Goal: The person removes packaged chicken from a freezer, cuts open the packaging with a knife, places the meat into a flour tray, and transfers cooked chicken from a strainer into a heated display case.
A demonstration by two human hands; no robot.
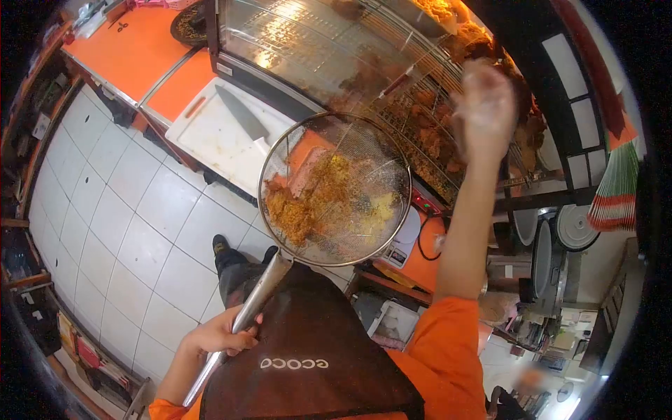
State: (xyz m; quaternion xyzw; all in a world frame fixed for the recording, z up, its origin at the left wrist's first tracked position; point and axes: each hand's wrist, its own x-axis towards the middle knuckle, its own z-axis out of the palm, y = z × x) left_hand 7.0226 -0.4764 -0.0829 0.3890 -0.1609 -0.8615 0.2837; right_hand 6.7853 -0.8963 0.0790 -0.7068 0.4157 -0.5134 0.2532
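The glass display case point(280, 56) is the largest thing before me, with fried pieces point(427, 115) on its racks. Beside it runs the orange counter point(126, 49), where a white cutting board point(210, 150) lies. Nearer to me is the round wire-mesh strainer point(381, 161), out in front of my apron point(301, 336), with golden-brown fried crumbs point(290, 217) heaped toward one side and paler bits opposite. My left hand point(224, 330) has its fingers curled closed around the metal handle point(262, 290), well back from the mesh. My right hand point(486, 98) is raised by the fried pieces, too blurred for me to tell how far its fingers are open or whether they hold anything.

The lopsided heap could roll the strainer in my one-handed grip—a tilt would spill crumbs over the rim. A swing toward the board could knock the kitchen knife point(241, 115), its handle close to the rim. A careless reach—my right arm near the case frame—could bump the frame or jolt my grip.
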